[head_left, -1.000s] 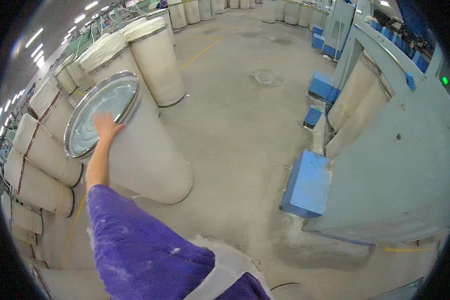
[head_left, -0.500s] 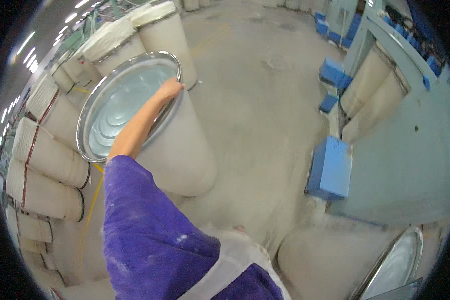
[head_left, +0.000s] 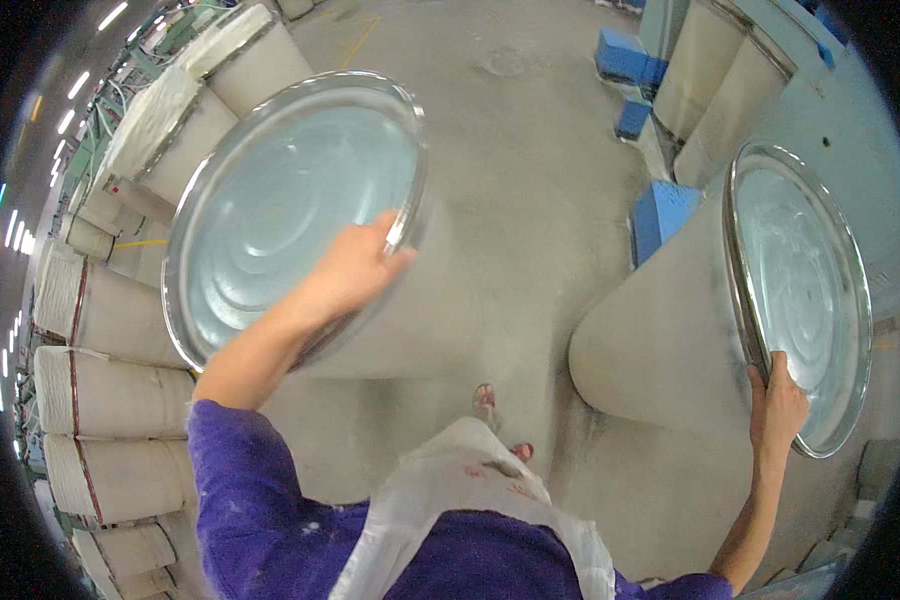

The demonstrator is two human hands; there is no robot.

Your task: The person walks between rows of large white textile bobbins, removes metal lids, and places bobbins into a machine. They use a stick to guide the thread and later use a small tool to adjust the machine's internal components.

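My left hand [head_left: 355, 268] is closed over the near right edge of the metal rim of a tall white sliver can [head_left: 435, 300], standing at my left front. A pale blue round plate shows inside its mouth. To my right, my right hand [head_left: 778, 405] grips the near edge of the metal rim of a second white sliver can [head_left: 660, 310]. Its mouth also shows a pale blue plate with ring ridges. No white fibre is visible in either can. Both cans look leaned over, though the lens bends their shapes.
Along the left stand several full cans [head_left: 130, 390] heaped with white fibre. Blue boxes [head_left: 660, 218] sit at the foot of a pale green machine [head_left: 840, 110] on the right, with two more cans [head_left: 735, 100] in it. Grey floor [head_left: 510, 180] runs ahead between them.
My right hand and arm have come into view, gripping the right can. That can now shows farther up in the picture. The left can appears nearer and larger, with my left hand still on its rim.
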